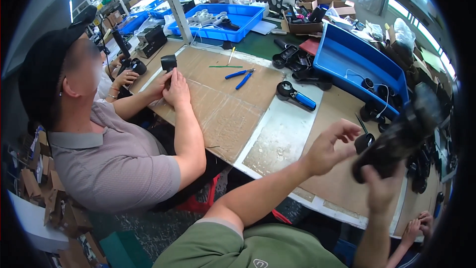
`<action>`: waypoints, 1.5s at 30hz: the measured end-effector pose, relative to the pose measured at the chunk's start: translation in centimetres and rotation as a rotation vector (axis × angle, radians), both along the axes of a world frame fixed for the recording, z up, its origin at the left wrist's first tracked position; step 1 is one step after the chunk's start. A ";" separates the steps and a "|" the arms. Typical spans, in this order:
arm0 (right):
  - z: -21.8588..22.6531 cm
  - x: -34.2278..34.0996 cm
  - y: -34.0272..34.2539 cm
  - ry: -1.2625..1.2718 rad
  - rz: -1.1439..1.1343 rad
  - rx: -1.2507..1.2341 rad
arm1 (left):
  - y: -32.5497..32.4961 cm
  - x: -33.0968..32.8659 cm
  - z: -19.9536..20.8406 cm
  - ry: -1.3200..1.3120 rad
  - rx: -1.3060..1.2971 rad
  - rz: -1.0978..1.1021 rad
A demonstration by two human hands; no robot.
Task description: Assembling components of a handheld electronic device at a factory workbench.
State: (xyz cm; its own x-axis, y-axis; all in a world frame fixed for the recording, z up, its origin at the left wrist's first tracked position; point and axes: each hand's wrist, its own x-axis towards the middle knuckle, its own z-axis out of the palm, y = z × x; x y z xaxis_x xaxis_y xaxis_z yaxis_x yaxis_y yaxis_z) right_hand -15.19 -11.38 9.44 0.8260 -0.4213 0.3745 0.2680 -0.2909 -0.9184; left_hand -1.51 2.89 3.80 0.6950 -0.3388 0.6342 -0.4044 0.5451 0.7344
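My right hand (382,188) grips a black handheld device (396,141) with a rounded head, raised over the right part of the table and smeared by motion. My left hand (331,148) hovers to its left, fingers bent and apart, with nothing plainly in them. By its fingertips is a small black round cup-shaped part (364,142); I cannot tell whether they touch. Farther off on the table lies a black handle-shaped housing (286,89) with a blue cylinder (305,101) in it. Beyond it are several black housings (292,57).
Blue-handled cutters (241,76) lie mid-table. A blue tray (354,52) with black round parts and a white cable stands at far right; another blue tray (250,17) is at the back. At left a co-worker (119,164) holds a black part (169,62); other people's hands (416,228) rest at lower right.
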 end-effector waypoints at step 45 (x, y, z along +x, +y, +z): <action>16.4 -0.9 4.1 0.264 0.858 -1.310 | 11.2 -9.6 6.0 0.037 0.628 -0.212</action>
